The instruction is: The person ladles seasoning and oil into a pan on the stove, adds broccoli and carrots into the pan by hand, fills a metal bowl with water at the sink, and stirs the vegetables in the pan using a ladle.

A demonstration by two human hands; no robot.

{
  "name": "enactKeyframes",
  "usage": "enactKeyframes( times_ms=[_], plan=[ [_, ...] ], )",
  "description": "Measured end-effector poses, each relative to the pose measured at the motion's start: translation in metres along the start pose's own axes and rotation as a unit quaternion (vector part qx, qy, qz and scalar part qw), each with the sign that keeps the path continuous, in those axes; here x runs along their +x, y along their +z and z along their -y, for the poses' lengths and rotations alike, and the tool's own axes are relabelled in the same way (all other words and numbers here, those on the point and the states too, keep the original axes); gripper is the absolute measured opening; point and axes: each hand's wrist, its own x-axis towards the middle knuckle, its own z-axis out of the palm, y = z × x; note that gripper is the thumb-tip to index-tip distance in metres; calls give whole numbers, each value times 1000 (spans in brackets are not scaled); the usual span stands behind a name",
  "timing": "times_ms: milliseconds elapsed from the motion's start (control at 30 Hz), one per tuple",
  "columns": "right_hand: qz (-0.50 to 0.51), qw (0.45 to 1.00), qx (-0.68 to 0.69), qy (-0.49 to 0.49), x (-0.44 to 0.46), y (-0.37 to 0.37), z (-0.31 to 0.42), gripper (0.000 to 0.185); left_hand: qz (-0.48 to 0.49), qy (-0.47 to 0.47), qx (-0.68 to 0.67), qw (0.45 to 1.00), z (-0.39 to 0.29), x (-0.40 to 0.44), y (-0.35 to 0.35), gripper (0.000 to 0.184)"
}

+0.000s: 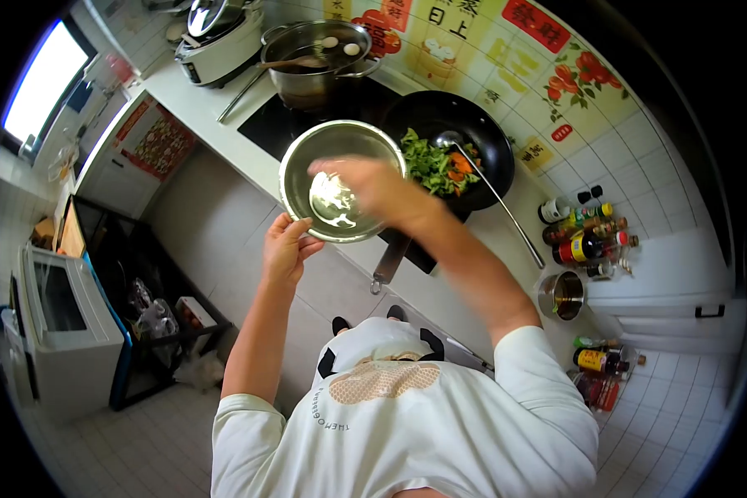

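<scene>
My left hand (286,246) grips the near-left rim of a shiny metal bowl (297,166), thumb on the edge and fingers below. The bowl is tipped so its inside shows, with bright reflections on the bottom. Over the bowl's opening is my right hand (367,187), smeared by motion; whether it holds anything cannot be made out. Just right of the bowl, a black wok (496,149) contains chopped green vegetables (427,168) and orange carrot slices (461,168). A long-handled metal ladle (506,209) rests in it, its handle reaching over the counter.
Behind the bowl, a steel pot (303,87) holds liquid and white round pieces, with a wooden spoon (295,62) across it. A white cooker (216,58) stands at the left. Sauce bottles (585,247) and a small metal pot (561,296) line the right side.
</scene>
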Motion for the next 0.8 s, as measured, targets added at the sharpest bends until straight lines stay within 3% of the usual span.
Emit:
enactKeyframes(
  times_ms=[33,67,133,167,200,267,300,367,400,433,467,500,533,567,600,667,733,767,800],
  plan=[
    [136,945,-296,-29,-9,19,-4,37,1,-1,1,1000,-1,-2,-3,14],
    [77,951,-290,-75,-9,24,4,35,11,-1,8,1000,-3,-4,-5,14],
    [32,997,-71,9,2,22,19,33,-12,2,8,1000,-7,-10,-11,13],
    [38,996,-42,65,4,15,31,30,-12,0,17,1000,-8,-12,-16,12],
    [-56,998,26,-1,5,26,28,29,-7,-2,19,1000,-8,-11,-21,12],
    [141,965,-168,141,5,39,27,27,11,10,0,1000,-7,-11,-31,11],
    [134,965,-172,144,4,38,32,27,4,8,9,1000,-9,-12,-33,9],
    [7,996,-15,82,11,35,41,22,5,9,17,1000,-17,-17,-36,9],
    [-52,995,69,53,12,33,46,20,-6,-1,24,1000,-17,-21,-38,8],
    [-63,986,119,101,16,28,60,18,10,6,5,1000,-14,-17,-46,8],
    [-122,981,145,43,19,38,58,20,14,2,8,1000,-13,-18,-48,8],
    [2,996,4,93,17,54,46,22,19,2,6,1000,-14,-19,-48,8],
    [125,973,-138,140,15,60,40,25,28,5,6,1000,-17,-18,-47,7],
    [143,970,-197,25,9,60,33,30,35,-2,2,999,-19,-17,-49,7],
    [135,969,-205,25,8,49,36,30,44,2,6,999,-22,-17,-50,7],
    [-91,987,53,122,-5,17,46,32,42,1,0,999,-21,-20,-56,8],
    [-119,972,-132,153,-30,-34,24,31,46,3,0,999,-23,-22,-65,8],
    [-150,944,-163,243,-56,-57,10,32,40,1,4,999,-25,-24,-68,9],
    [-113,892,-243,365,-88,-83,-17,37,34,0,6,999,-28,-26,-71,9]
  ],
)
